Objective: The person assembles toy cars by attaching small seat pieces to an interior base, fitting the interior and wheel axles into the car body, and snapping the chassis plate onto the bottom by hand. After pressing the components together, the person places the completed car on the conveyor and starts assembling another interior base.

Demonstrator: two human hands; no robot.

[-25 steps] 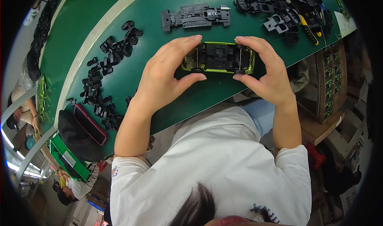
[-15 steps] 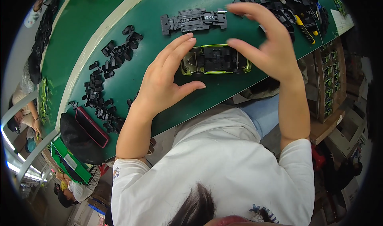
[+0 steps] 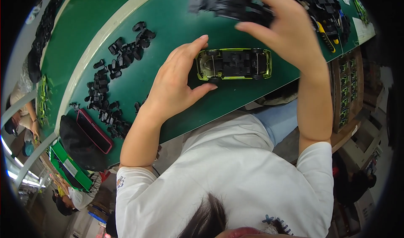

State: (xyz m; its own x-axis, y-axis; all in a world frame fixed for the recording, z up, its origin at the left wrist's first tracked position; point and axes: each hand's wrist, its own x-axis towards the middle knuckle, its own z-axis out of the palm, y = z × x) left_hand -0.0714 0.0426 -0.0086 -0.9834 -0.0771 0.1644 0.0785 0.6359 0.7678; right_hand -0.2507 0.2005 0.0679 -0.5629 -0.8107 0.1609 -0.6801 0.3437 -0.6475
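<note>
A yellow-green toy car body [image 3: 235, 64] lies upside down on the green table, its dark interior and several wheels facing up. My left hand [image 3: 172, 78] is at its left end, thumb and fingers spread apart on either side of that end; whether it touches the car I cannot tell. Above the car, my right hand [image 3: 282, 32] grips a black plastic toy car chassis [image 3: 229, 6], raised and smeared by motion. The fingertips on its far side are partly out of the picture.
Small black plastic parts [image 3: 99, 88] trail along the table's left side. A red-edged phone [image 3: 94, 130] leans by a black bag [image 3: 75, 141]. At the far right are a pile of black parts [image 3: 313, 0] and yellow-black pliers [image 3: 325, 37]. A box of car bodies [image 3: 347, 91] stands beside the table.
My right hand has moved up to the chassis, taken hold of it and lifted it from the table. The left hand stays by the car body.
</note>
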